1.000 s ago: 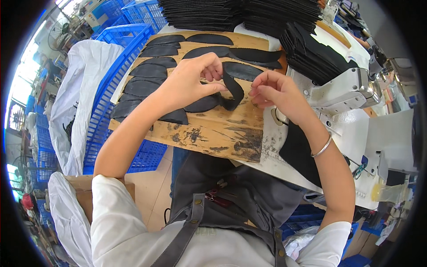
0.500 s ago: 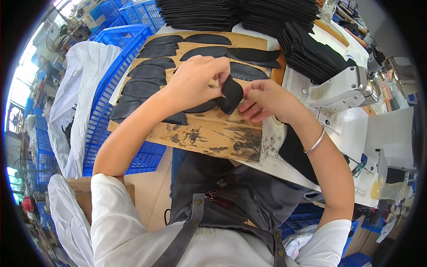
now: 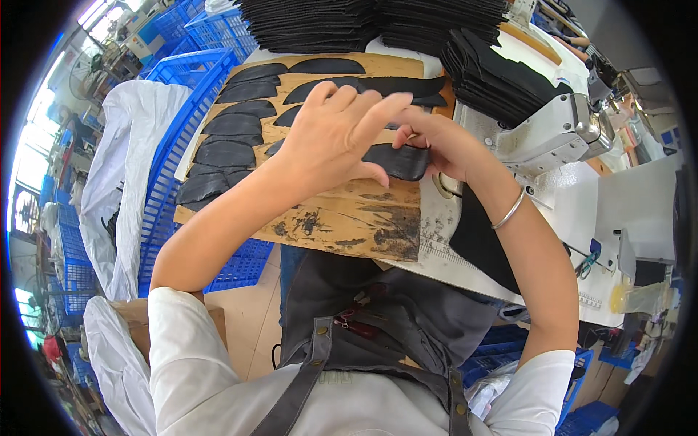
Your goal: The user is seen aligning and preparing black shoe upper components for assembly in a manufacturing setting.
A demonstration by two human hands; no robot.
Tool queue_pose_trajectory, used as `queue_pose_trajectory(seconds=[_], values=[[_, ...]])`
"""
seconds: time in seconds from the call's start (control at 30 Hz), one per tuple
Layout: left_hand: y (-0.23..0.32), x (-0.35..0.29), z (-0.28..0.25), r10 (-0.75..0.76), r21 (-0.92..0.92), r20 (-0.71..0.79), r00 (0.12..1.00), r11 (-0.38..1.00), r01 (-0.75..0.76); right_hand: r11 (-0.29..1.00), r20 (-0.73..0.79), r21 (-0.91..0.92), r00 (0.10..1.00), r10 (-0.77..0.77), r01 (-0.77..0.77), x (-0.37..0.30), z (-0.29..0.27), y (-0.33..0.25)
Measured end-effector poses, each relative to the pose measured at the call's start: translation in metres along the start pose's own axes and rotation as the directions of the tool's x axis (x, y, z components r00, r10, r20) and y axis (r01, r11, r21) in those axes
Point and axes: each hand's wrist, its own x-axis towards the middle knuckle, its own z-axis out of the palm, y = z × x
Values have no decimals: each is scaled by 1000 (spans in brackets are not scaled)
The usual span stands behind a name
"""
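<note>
A curved black fabric piece [image 3: 396,161] lies over the right side of a stained brown board [image 3: 327,229]. At its right end my right hand [image 3: 443,144] pinches it, the fingers partly curled. My left hand [image 3: 327,131] hovers over the board just left of that piece, thumb and fingers apart, with nothing seen in it. Its far fingers overlap my right hand in the view. Several similar black pieces [image 3: 225,154], some with a shiny surface, are laid in rows on the board, partly hidden by my left forearm.
Tall stacks of black pieces [image 3: 313,25] stand at the back, and another stack [image 3: 502,80] leans near a white sewing machine [image 3: 552,134]. A blue crate [image 3: 156,189] and a white sack [image 3: 120,174] are on the left. Dark fabric [image 3: 480,240] hangs by my right forearm.
The black piece, earlier bent up between both hands, now lies flatter with its shiny face showing. My left hand has let go and opened; my right hand keeps hold of the end.
</note>
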Motion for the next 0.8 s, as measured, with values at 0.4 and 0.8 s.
queue_pose_trajectory(seconds=[0.4, 0.8], values=[[-54, -6, 12, -250, -269, 694, 675, 779, 566, 415, 68, -832, 811, -581, 368, -6, 28, 14], [-50, -2, 16, -200, -223, 613, 765, 885, 410, -300, 446, -887, 482, -754, 352, -85, 58, 31]])
